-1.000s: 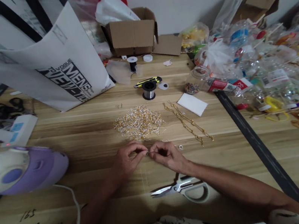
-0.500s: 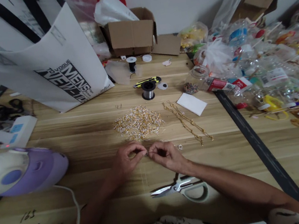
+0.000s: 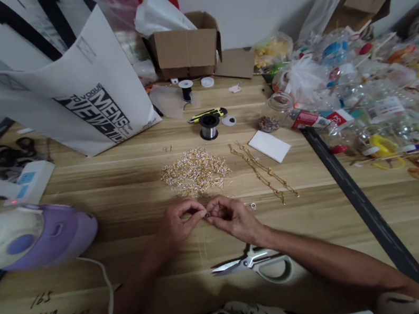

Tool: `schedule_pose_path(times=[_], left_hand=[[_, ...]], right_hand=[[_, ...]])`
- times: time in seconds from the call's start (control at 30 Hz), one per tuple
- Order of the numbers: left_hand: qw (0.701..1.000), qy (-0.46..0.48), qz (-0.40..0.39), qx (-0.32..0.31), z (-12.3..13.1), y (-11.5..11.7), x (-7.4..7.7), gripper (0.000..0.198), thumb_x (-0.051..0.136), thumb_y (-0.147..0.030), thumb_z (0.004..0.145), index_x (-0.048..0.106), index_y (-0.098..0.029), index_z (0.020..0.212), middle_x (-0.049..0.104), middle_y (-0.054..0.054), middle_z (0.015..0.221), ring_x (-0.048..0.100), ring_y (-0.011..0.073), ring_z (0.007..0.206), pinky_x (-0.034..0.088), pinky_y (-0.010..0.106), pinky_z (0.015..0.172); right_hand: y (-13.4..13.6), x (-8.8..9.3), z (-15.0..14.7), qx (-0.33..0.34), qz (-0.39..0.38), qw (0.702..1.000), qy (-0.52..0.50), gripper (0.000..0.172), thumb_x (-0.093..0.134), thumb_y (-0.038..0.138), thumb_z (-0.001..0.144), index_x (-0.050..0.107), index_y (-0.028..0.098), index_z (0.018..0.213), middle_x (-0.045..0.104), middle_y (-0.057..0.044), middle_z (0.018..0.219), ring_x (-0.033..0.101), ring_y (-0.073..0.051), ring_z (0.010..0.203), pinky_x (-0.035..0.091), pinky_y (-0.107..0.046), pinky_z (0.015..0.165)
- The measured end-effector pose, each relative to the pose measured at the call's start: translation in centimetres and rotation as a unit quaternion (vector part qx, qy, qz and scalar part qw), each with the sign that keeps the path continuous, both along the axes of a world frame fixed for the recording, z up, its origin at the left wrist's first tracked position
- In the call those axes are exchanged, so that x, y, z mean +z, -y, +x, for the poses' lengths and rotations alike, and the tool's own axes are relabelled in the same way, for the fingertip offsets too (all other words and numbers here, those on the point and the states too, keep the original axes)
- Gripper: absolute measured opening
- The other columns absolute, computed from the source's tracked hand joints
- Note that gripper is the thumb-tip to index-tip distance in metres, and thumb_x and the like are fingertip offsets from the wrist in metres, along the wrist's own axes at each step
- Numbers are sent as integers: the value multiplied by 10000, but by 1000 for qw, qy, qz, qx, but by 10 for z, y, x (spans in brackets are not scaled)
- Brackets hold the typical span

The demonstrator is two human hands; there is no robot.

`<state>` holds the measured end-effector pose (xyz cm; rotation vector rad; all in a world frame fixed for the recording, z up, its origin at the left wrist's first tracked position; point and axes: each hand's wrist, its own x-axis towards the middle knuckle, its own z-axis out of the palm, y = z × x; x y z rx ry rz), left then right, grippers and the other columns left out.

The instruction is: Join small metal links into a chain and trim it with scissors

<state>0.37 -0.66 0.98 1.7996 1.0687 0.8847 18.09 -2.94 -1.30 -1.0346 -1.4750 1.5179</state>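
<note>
The left hand [image 3: 180, 222] has its thumb and index finger pinched together at the tips, and the right hand [image 3: 233, 218] meets it there with its own thumb and index finger drawn close; between them sits a tiny piece [image 3: 206, 214], too small to identify. Both hands are just above the wooden bench [image 3: 130, 186], palms turned inward. Just beyond the fingers lies a loose heap of gold and silver metal findings [image 3: 196, 171], and a few small silver rings [image 3: 253, 206] rest just beside the right hand. Below the right wrist, on the near side, is a pair of scissors [image 3: 247, 263] with pale handles, the blades pointing left. To the right of the heap two gold chain strands [image 3: 264, 173] run slantwise, next to a folded white paper [image 3: 270, 146]. Farther back stand a spool of silver wire [image 3: 208, 127], a yellow-and-black utility knife [image 3: 202, 116] lying behind it, and a spool of black thread [image 3: 186, 91]. An open cardboard box [image 3: 186, 48] is at the wall, with a large printed shopping bag [image 3: 76, 104] to its left. Clear plastic bottles [image 3: 384, 109] crowd the far right, while a purple-and-white appliance [image 3: 59, 231] occupies the left side.
</note>
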Motion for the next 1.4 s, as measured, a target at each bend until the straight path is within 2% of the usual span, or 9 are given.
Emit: schedule_pose_path(times=[0.3, 0.57, 0.73, 0.9, 1.07, 1.4], left_hand=[[1000, 6, -13, -1, -1, 1, -4, 117, 603, -214, 779, 642, -141, 697, 649, 23, 678, 588, 134, 661, 453, 240, 646], [993, 43, -110, 24, -3, -3, -7, 115, 644, -254, 749, 691, -151, 763, 710, 41, 756, 641, 160, 729, 502, 245, 680], [988, 57, -143, 30, -4, -4, -9, 128, 674, -257, 719, 681, -146, 782, 710, 35, 756, 648, 156, 720, 512, 247, 679], [984, 83, -156, 27, -4, -5, -13, 205, 716, -275, 679, 651, -140, 819, 705, 39, 744, 654, 154, 705, 525, 253, 661], [984, 70, -162, 25, -3, -4, -15, 144, 709, -257, 676, 664, -137, 742, 713, 42, 719, 653, 151, 678, 527, 250, 652], [982, 64, -173, 38, -2, -3, -12, 103, 692, -222, 679, 684, -136, 734, 714, 30, 702, 651, 147, 663, 514, 238, 641]], right_hand=[[-2, 8, -1, -4, -7, 1000, -4, 291, 600, 428, 805, 574, 146, 739, 459, 29, 615, 387, -82, 567, 313, -215, 529], [-2, 5, 0, -8, -2, 1000, 3, 305, 587, 451, 819, 578, 155, 745, 452, 29, 611, 379, -89, 559, 302, -214, 528], [-2, 6, 0, -18, -3, 1000, -3, 314, 588, 455, 817, 569, 153, 735, 456, 24, 614, 390, -92, 560, 311, -214, 534], [-2, 6, 0, -18, 12, 1000, 8, 314, 580, 461, 822, 569, 160, 733, 458, 24, 613, 390, -96, 562, 318, -217, 534], [-2, 6, 1, -12, 11, 1000, 1, 311, 574, 456, 824, 562, 162, 724, 454, 26, 610, 385, -93, 558, 316, -217, 531], [-3, 3, 0, -12, -2, 1000, -6, 276, 585, 403, 817, 551, 149, 717, 469, 25, 611, 399, -89, 561, 315, -215, 533]])
